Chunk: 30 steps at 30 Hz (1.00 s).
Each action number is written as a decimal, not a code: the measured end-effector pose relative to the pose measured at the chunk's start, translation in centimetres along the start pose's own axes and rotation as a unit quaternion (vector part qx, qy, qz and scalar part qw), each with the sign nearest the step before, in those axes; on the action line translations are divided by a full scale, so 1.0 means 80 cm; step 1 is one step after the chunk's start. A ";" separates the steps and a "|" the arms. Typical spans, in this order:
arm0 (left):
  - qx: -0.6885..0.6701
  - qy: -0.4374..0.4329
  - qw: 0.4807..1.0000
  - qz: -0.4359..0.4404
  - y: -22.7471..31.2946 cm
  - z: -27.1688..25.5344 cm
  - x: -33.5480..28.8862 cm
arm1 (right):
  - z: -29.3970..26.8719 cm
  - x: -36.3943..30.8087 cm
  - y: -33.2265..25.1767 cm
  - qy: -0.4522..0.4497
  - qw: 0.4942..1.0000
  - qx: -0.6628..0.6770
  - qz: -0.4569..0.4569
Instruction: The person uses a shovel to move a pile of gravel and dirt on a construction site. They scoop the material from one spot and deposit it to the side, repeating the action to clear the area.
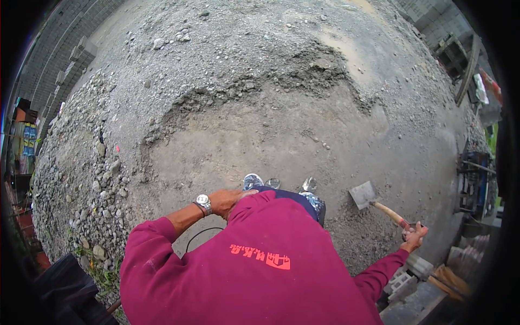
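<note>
My right hand [414, 236] is closed round the red grip of a shovel [388, 212] with a wooden shaft. The shovel's flat grey blade [363, 194] rests on the ground to the right of my feet. My left hand [226, 202] lies against my waist, its fingers stretched out along the hem of my maroon sweatshirt [260, 276] and partly covered by it. A silver wristwatch [204, 202] sits on that wrist. I see nothing held in the left hand.
A shallow dug-out patch [233, 135] of packed ground lies ahead, edged by loose gravel [206, 70]. Coarser stones [100, 184] spread at the left. Stacked blocks [70, 67] stand far left, and hollow concrete blocks [403, 281] lie near right. A black cable [201, 232] loops by my left arm.
</note>
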<state>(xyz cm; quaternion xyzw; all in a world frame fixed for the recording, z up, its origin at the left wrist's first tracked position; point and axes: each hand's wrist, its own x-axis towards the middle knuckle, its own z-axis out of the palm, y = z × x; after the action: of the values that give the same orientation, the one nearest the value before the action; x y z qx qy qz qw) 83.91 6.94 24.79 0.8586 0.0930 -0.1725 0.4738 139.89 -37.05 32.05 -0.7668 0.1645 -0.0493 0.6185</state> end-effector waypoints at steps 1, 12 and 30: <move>-0.002 0.001 1.000 0.000 -0.006 0.004 0.000 | 0.006 -0.004 -0.001 -0.001 1.000 0.001 -0.007; 0.015 -0.003 1.000 0.005 -0.013 0.014 0.003 | 0.021 -0.001 -0.007 -0.024 1.000 0.009 -0.005; 0.001 0.000 0.999 -0.054 -0.004 0.016 -0.011 | 0.040 0.022 0.004 -0.068 0.998 -0.009 0.001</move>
<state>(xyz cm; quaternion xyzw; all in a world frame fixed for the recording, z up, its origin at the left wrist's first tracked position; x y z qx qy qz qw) 82.76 6.06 24.24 0.8530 0.1391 -0.1979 0.4625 142.35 -34.70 30.79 -0.7738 0.1234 0.0054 0.6212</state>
